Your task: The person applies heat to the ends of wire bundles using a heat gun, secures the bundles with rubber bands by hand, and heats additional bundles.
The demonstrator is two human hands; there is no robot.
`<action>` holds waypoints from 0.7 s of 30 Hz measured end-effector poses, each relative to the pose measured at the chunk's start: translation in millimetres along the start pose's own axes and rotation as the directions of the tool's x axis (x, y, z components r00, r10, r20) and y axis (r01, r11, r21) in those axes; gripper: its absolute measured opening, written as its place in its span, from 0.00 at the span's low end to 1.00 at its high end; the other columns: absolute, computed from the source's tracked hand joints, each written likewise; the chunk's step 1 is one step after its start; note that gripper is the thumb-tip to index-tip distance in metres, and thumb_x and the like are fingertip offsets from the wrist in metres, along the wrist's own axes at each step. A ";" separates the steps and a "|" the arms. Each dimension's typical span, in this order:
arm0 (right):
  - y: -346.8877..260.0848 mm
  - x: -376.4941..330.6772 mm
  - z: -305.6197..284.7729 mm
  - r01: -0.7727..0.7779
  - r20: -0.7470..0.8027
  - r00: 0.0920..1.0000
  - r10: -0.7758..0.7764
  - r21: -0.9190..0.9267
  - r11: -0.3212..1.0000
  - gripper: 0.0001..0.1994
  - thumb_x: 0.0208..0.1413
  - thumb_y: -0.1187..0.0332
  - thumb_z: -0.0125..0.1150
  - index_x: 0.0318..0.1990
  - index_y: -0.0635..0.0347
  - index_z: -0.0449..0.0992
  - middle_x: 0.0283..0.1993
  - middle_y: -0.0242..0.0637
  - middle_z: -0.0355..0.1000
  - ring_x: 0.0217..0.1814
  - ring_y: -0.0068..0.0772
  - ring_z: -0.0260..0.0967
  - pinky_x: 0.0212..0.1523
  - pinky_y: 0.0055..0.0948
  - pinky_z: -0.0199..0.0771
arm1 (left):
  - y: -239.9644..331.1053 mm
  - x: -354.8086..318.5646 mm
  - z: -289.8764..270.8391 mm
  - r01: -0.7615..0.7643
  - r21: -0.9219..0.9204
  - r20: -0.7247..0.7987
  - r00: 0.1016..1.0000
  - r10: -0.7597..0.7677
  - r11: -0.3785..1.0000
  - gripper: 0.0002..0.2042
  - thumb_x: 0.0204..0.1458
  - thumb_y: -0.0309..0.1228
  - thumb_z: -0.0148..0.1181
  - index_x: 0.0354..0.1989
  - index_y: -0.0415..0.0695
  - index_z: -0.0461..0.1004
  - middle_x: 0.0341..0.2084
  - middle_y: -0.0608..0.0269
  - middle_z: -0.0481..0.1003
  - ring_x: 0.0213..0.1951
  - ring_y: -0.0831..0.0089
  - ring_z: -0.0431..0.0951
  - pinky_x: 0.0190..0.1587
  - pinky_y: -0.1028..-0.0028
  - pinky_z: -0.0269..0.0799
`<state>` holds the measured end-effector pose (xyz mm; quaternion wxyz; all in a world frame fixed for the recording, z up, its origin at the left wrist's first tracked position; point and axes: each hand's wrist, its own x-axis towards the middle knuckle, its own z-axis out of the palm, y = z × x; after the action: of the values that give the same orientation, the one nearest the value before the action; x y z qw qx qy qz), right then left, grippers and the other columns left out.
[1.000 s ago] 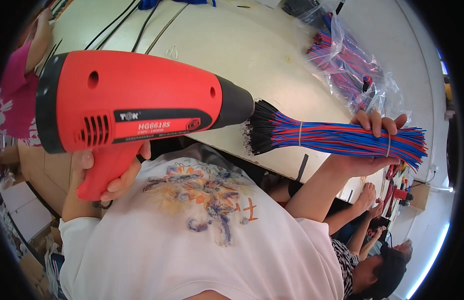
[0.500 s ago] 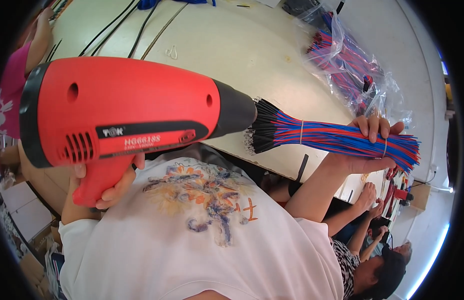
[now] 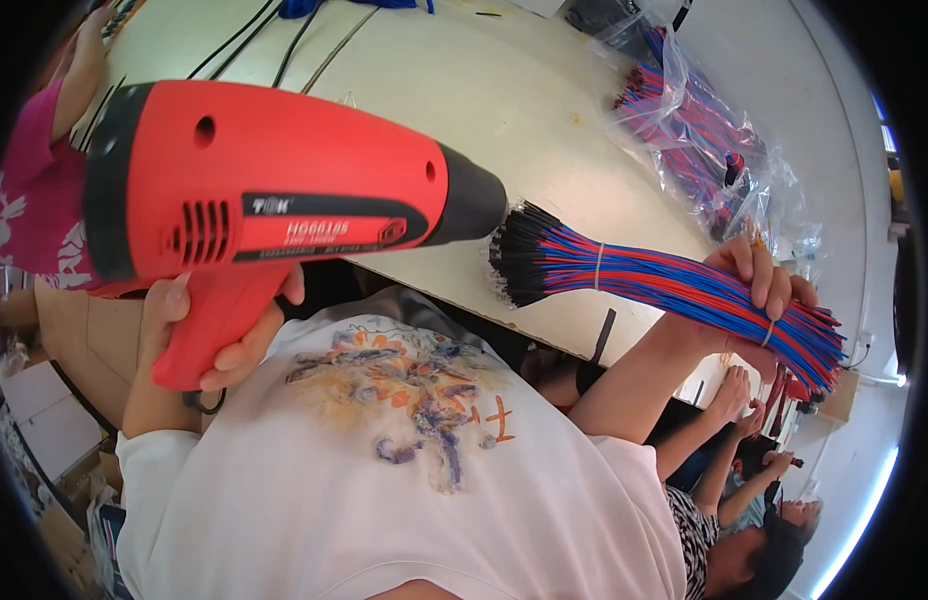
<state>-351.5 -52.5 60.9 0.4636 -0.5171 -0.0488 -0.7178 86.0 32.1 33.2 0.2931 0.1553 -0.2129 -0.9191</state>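
My left hand is wrapped round the handle of a red and black heat gun, which is held level with its black nozzle pointing right. Just beyond the nozzle tip are the black-sleeved ends of a bundle of red and blue wires, with small metal terminals at their tips. A thin band ties the bundle near those ends. Out to the right, my right hand grips the bundle near its other end, where a second band shows by the fingers. The bundle slants down to the right above the table edge.
The pale table stretches out in front. More red and blue wire bundles lie in a clear plastic bag at the far right. Black cables cross the far left. Other people sit along the right, and a pink-clothed person is at the left.
The heat gun has risen slightly and its rear has shifted right, tipping the nozzle a little downward. My right hand has turned the bundle, and its free end hangs lower.
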 end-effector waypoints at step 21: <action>-6.0 -18.2 -32.4 -0.133 -0.476 0.851 0.221 0.212 0.968 0.15 0.42 0.68 0.60 0.40 0.53 0.69 0.32 0.27 0.67 0.35 0.25 0.63 0.45 0.28 0.66 | -23.3 11.4 -38.8 -0.010 -0.352 0.172 0.982 0.075 0.936 0.35 0.51 0.46 0.57 0.56 0.33 0.48 0.22 0.51 0.69 0.15 0.62 0.72 0.15 0.71 0.69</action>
<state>-377.7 -55.8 34.1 0.5675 -0.2760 0.0582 -0.7736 82.0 30.7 -13.2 0.3152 0.0112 -0.0755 -0.9460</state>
